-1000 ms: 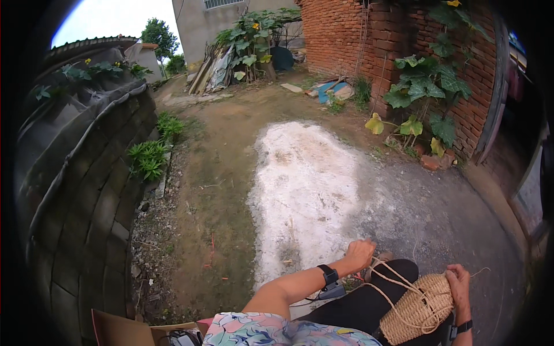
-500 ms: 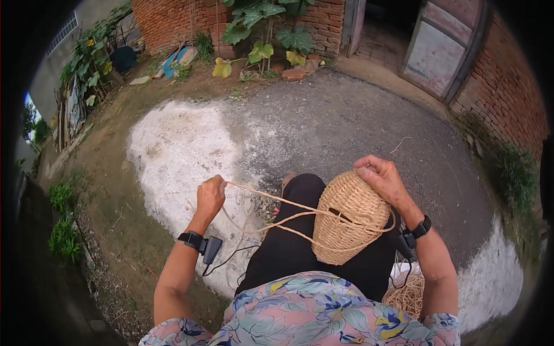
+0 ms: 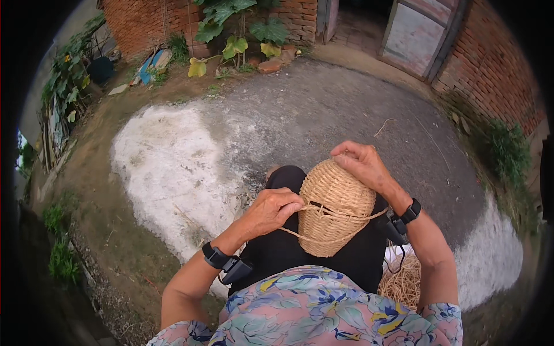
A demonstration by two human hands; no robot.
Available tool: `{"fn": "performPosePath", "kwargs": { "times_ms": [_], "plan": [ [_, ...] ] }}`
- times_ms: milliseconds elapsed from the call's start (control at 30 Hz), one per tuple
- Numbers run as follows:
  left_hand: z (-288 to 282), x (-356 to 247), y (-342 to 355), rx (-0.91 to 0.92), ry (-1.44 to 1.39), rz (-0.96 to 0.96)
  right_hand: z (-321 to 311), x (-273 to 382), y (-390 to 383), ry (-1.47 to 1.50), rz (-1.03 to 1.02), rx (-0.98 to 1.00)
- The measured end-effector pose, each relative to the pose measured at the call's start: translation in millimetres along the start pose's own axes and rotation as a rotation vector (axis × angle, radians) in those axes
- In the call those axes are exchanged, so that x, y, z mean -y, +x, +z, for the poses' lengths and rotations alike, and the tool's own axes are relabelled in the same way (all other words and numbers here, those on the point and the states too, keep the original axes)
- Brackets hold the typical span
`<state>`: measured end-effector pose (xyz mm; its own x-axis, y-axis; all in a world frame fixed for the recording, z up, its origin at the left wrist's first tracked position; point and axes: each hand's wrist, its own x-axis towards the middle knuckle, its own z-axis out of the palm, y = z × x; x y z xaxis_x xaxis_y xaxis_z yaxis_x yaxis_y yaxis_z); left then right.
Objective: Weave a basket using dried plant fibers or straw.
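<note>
A woven straw basket rests on my dark-trousered lap, with a narrow dark slit across its weave. Close to the basket's left side, my left hand is closed, pinching a straw cord between thumb and fingers. Part of this cord loops loosely over the front of the basket and runs toward its right edge. My right hand is curled over the basket's far right top, gripping it; some fingertips are hidden behind the weave.
Beside my right hip lies a bundle of loose straw strands on something white. Pale powdery ground and dark paving spread ahead. Farther off are a brick wall, a door and leafy plants.
My left hand has come in from the far left to the basket's side, and the stretched cord has drawn short. The right hand stays on the basket. The whole view has shifted slightly.
</note>
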<state>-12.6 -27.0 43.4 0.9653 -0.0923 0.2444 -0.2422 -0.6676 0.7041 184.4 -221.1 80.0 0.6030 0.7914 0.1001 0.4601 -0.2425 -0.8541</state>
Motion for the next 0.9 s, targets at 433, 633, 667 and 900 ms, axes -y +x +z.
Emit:
{"fn": "performPosePath", "kwargs": {
  "times_ms": [433,633,667,900],
  "plan": [
    [-81,105,-67,-0.409,0.518,-0.326,-2,-5,-1,-0.006,-0.03,0.004],
    [-181,196,-216,-0.505,0.995,-0.907,9,-1,5,-0.037,-0.042,0.036],
    [-163,177,-181,-0.506,0.59,-0.929,4,-9,3,-0.014,-0.035,0.01],
    [-16,2,-20,-0.109,0.051,-0.076,4,-12,5,0.031,-0.061,-0.002]
  ]
}}
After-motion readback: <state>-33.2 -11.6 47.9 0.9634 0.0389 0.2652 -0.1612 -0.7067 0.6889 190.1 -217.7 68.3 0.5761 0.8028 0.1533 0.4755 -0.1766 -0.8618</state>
